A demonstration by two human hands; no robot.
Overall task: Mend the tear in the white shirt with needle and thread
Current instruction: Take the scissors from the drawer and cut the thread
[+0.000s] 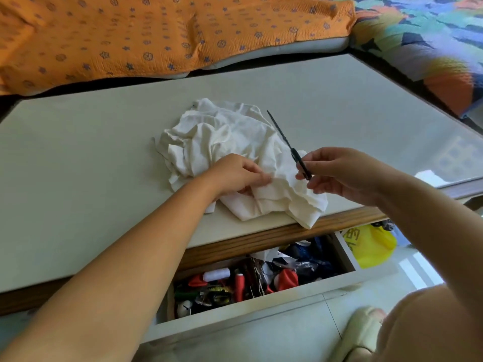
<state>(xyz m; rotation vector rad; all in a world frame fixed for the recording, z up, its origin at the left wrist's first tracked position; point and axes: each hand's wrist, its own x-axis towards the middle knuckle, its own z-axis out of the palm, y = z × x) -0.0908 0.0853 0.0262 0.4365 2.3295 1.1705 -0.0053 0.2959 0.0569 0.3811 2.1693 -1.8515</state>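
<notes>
While left hand [235, 173] pinches crumpled white shirt [222, 131], right hand [339, 173] grips dark slim tool [285, 142], perhaps scissors, above it

There is one view. The camera sits on the person's head and looks forward and down at the table [78, 152]. It is close. Both arms reach in from the near edge. The left hand [235, 175], pinching the white shirt [222, 134], and the right hand [339, 173], holding a thin black tool [284, 139], fill the middle. The open drawer [261, 316] and a knee [431, 322] lie nearest, at the bottom. The orange blanket [156, 35] lies far, along the top. The wide lens bends the table's edges.
</notes>
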